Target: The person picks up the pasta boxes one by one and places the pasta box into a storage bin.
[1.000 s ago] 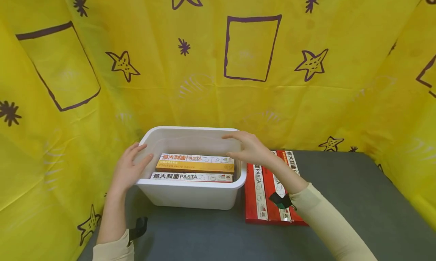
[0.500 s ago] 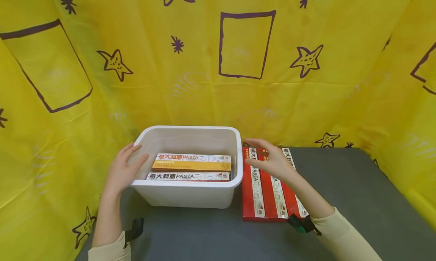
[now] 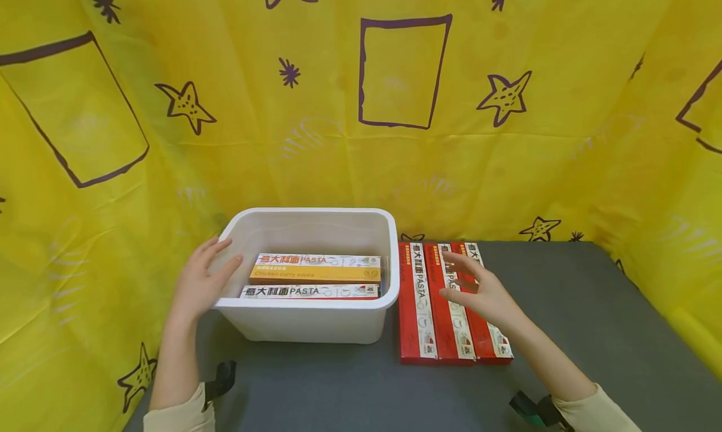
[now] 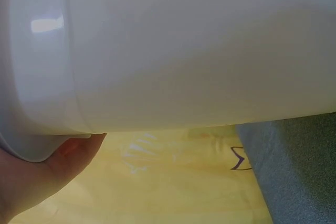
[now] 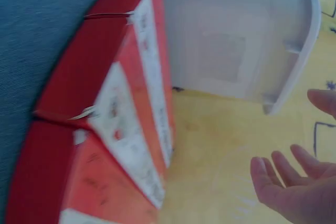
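A white plastic bin (image 3: 307, 322) stands on the table with pasta boxes lying inside. One box is a yellow chicken curry sauce pasta box (image 3: 316, 273); in front of it lies another pasta box (image 3: 310, 291) with black lettering and a red edge. My left hand (image 3: 200, 281) holds the bin's left rim, thumb over the inside, and in the left wrist view fingers (image 4: 79, 153) reach under the lip. Right of the bin, red pasta boxes (image 3: 416, 303) lie side by side. My right hand (image 3: 479, 294) hovers above them, fingers loosely spread, holding nothing.
The dark grey tabletop (image 3: 564, 313) extends to the right of the red boxes and in front of the bin. A yellow curtain (image 3: 316, 156) with starfish drawings closes off the back and both sides, close behind the bin.
My right hand has left the bin's right rim and moved rightward over the red pasta boxes. The left hand stays at the left rim. The head view has shifted slightly.
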### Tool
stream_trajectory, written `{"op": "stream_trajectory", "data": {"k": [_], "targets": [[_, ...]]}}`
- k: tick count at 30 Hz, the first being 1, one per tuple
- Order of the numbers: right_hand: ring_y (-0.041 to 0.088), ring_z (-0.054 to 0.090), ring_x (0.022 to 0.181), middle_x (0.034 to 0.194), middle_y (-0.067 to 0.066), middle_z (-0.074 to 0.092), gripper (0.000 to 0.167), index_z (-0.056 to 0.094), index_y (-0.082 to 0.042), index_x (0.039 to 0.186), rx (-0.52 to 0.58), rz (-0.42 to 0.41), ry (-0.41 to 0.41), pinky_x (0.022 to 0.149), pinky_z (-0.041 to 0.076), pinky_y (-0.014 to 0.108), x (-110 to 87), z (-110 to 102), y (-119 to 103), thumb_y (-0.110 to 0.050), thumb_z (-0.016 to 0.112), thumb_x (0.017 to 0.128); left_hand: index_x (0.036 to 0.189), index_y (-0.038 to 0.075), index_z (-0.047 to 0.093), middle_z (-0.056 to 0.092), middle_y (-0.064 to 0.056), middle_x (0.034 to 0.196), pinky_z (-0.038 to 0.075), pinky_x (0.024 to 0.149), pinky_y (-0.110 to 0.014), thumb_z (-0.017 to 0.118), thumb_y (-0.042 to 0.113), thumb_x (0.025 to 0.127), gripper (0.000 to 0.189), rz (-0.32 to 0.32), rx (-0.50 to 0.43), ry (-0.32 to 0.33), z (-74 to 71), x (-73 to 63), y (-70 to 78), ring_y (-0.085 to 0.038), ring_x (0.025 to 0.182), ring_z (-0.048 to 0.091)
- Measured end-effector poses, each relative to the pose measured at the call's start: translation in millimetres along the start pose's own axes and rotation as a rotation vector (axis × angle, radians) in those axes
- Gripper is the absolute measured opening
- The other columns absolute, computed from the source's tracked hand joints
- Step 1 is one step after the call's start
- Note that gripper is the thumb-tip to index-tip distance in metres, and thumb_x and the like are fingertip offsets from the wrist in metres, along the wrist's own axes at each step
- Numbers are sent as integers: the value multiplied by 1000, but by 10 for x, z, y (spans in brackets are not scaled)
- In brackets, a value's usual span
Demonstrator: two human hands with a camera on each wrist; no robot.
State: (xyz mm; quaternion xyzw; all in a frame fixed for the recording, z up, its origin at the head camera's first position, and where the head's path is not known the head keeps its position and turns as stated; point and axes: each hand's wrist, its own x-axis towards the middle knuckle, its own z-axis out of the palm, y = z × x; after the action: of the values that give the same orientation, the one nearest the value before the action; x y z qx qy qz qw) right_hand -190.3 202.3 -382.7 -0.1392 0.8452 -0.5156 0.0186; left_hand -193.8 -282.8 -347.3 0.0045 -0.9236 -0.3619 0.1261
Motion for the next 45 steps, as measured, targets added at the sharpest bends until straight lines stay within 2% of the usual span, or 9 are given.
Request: {"op": "stream_trajectory", "data": {"k": [7,12,20,25,30,37,45], "targets": [[42,44,127,145,19,43,68,39,-11,147,-12,18,10,99,41,60,-148,-36,159,-20,72,89,144,-2,43,27,-27,153,19,103,-72,52,43,99,64,0,14,-9,-2,-10,1,-54,136,23],[45,36,131,146,23,39,71,36,-6,147,4,40,35,100,39,62,-242,-57,262,-15,72,87,144,-2,43,27,-27,154,19,103,-72,52,44,99,65,3,18,-11,0,-10,-10,-54,136,23],[54,34,130,151,27,26,80,26,-3,150,-3,191,57,98,41,61,-416,-113,431,-20,71,87,145,-1,43,26,-26,154,19,103,-73,51,45,99,65,-3,25,-11,5,-1,-16,-54,137,23],[57,39,125,150,30,25,84,23,-2,151,-57,233,59,94,46,60,-490,-158,546,-24,72,87,145,0,43,26,-25,155,19,103,-73,52,45,99,65,-10,22,-10,5,1,-16,-53,137,23],[59,41,121,147,33,24,89,22,3,150,-119,221,63,94,45,62,-561,-179,663,-24,75,84,145,0,43,26,-24,155,19,103,-73,52,46,98,66,-13,19,-8,5,4,-27,-53,137,23],[61,41,119,146,36,19,100,14,5,150,-140,263,3,92,46,62,-579,-200,769,-29,77,81,144,-1,43,26,-25,155,19,103,-72,52,44,99,64,-10,9,-4,-1,6,-28,-53,137,23],[54,37,123,144,35,19,107,9,7,149,-141,284,-33,95,43,61,-604,-189,849,-34,77,78,145,1,43,26,-24,155,19,103,-72,52,46,98,65,-11,16,-9,-2,3,-23,-52,137,23]]}}
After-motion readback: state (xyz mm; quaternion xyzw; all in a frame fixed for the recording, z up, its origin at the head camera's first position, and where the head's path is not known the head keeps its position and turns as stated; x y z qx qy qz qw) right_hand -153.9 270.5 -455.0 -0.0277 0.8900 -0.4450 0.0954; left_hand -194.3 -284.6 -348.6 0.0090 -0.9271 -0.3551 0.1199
